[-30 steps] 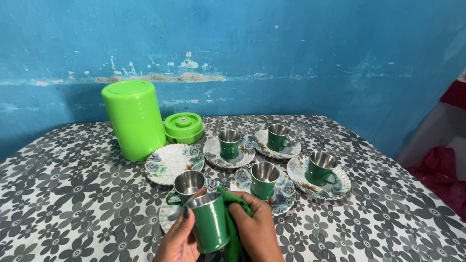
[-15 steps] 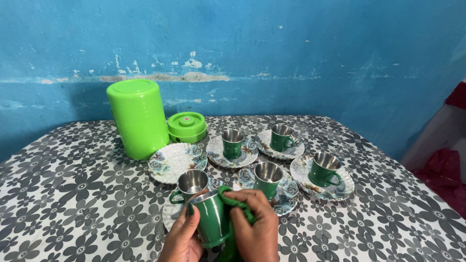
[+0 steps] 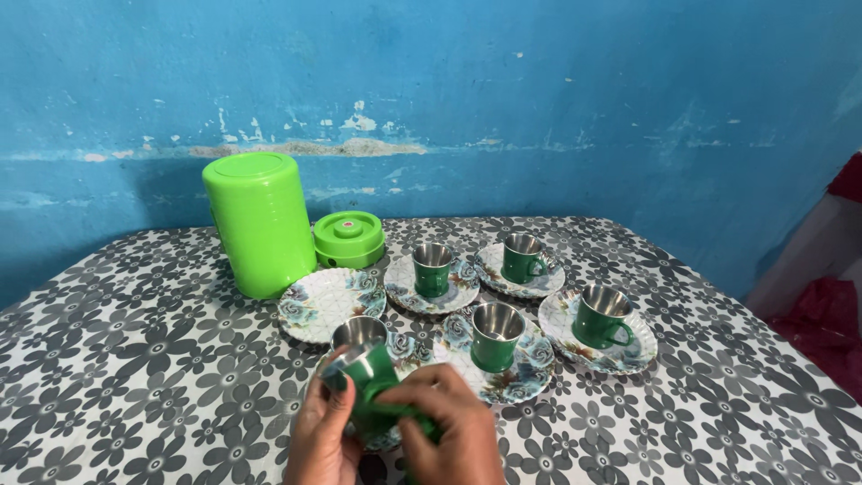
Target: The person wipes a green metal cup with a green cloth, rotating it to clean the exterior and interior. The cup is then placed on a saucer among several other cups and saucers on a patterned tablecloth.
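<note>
Between my hands: one green cup (image 3: 366, 377), left hand (image 3: 321, 429) clamped on it | right hand (image 3: 440, 431) presses green cloth (image 3: 395, 422) against it | beyond: five cups (image 3: 496, 334), six saucers (image 3: 328, 294).

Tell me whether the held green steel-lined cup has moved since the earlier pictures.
Yes. The green steel-lined cup has tipped leftward, its mouth now nearer the cup on the floral saucer.

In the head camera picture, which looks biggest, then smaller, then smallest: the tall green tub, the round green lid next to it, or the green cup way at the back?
1. The tall green tub looks biggest by far.
2. The round green lid comes next: wider than the cup, but low.
3. The green cup at the back looks smallest.

All three sit about equally far from the camera, so the order seems fair.
</note>
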